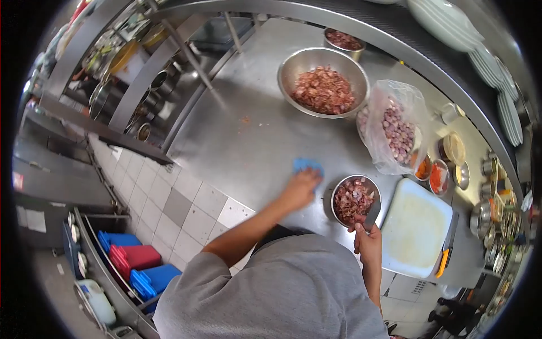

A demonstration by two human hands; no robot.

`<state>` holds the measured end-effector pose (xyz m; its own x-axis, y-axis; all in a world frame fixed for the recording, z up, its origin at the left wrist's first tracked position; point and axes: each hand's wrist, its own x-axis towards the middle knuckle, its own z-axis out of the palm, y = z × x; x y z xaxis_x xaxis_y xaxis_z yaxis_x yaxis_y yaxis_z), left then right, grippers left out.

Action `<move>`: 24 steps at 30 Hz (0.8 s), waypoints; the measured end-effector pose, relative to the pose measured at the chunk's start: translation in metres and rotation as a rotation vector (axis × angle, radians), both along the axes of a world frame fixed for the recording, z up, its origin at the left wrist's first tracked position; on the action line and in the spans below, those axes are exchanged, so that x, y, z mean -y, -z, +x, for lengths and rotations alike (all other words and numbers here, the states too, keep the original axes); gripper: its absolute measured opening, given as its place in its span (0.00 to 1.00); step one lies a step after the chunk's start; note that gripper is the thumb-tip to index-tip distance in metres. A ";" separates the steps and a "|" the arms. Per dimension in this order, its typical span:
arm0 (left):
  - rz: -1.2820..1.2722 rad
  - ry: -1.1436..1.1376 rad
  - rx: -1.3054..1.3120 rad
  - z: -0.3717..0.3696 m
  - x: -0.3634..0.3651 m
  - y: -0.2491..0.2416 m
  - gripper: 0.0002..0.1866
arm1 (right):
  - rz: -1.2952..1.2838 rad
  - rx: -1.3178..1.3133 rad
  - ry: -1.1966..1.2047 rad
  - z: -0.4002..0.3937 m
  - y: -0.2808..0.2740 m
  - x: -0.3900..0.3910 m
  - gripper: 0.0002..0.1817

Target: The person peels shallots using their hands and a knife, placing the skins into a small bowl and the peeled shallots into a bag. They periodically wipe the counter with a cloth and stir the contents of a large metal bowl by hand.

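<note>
- Head view, my left hand point(300, 188): lay flat, palm down, fingers pressed on a blue cloth point(307, 165) on the steel counter point(248, 135); cloth just left of the small bowl.
- My right hand point(367, 236): fist closed round the handle of a knife point(372, 213); blade touched the rim of a small steel bowl point(354, 199) of chopped shallots.
- Nearby: white cutting board point(415, 226) just right of the bowl; large bowl point(323, 82) of peelings farther back; plastic bag point(395, 127) of shallots beside it.

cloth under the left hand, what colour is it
Blue; the small cloth shows best in the head view.
</note>
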<state>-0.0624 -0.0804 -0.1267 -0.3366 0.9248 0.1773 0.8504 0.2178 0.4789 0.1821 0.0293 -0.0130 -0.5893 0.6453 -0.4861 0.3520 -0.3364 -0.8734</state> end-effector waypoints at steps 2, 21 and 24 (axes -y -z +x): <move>-0.181 -0.010 -0.055 0.034 0.012 0.007 0.26 | -0.049 0.007 -0.014 -0.001 0.001 -0.003 0.14; 0.320 -0.347 0.125 -0.109 0.072 0.025 0.23 | -0.096 0.035 -0.294 -0.020 0.003 -0.010 0.16; 0.005 -0.144 -0.008 -0.052 0.003 0.021 0.29 | -0.061 0.027 -0.326 -0.039 0.000 0.006 0.16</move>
<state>-0.1148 -0.0836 -0.1475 -0.4644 0.8661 0.1847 0.8145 0.3357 0.4732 0.1432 0.0236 -0.0125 -0.7464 0.3943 -0.5361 0.4722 -0.2539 -0.8442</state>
